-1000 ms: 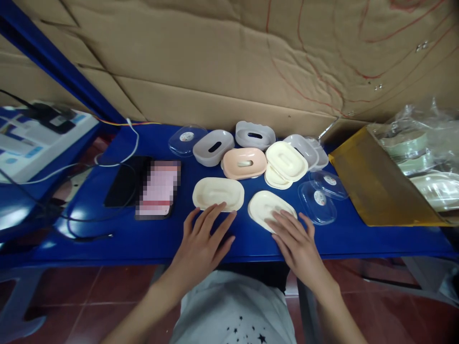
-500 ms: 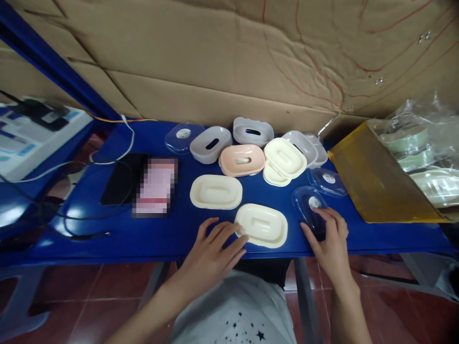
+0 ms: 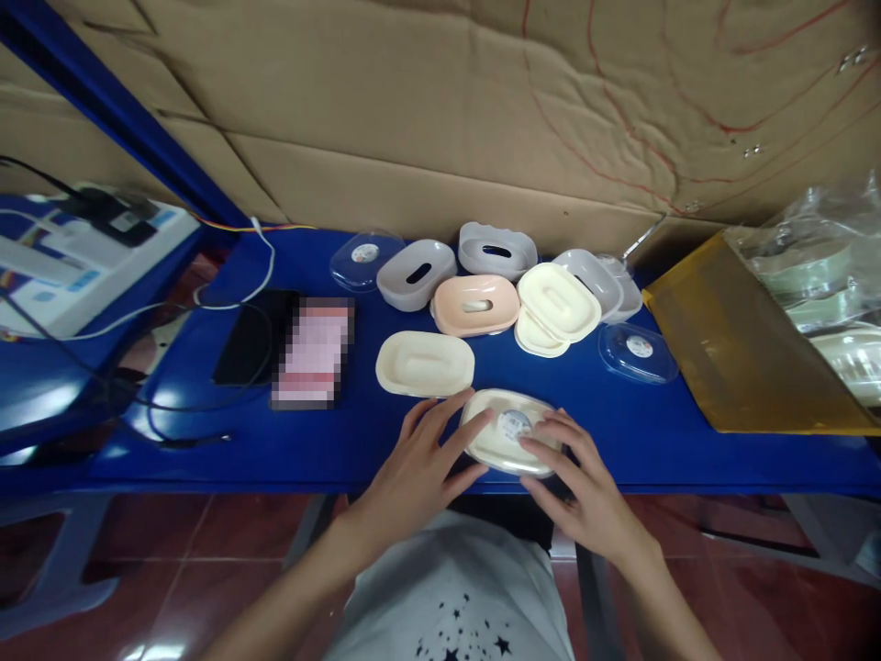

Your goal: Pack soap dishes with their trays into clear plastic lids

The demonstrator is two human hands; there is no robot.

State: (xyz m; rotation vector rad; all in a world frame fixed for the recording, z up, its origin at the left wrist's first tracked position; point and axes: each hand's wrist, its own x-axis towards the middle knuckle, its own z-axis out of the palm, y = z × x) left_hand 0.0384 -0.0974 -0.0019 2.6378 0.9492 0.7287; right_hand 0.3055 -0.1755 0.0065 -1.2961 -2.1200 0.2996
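Observation:
A cream soap dish (image 3: 496,444) sits at the near edge of the blue table (image 3: 330,441), with a clear lid bearing a round sticker (image 3: 515,424) lying on top of it. My left hand (image 3: 419,464) has its fingers spread, touching the dish's left end. My right hand (image 3: 582,477) rests its fingers on the lid's right side. Another cream dish (image 3: 425,364) lies just behind.
Grey (image 3: 416,274), pink (image 3: 475,305) and cream dishes (image 3: 558,302) cluster at the back, with clear lids (image 3: 637,352). Two phones (image 3: 313,352) and cables lie left. A yellow bag (image 3: 730,349) and plastic-wrapped stock (image 3: 819,275) fill the right. Cardboard backs the table.
My right hand carried the clear lid from the right onto the cream dish. My left hand stayed at the dish's left end.

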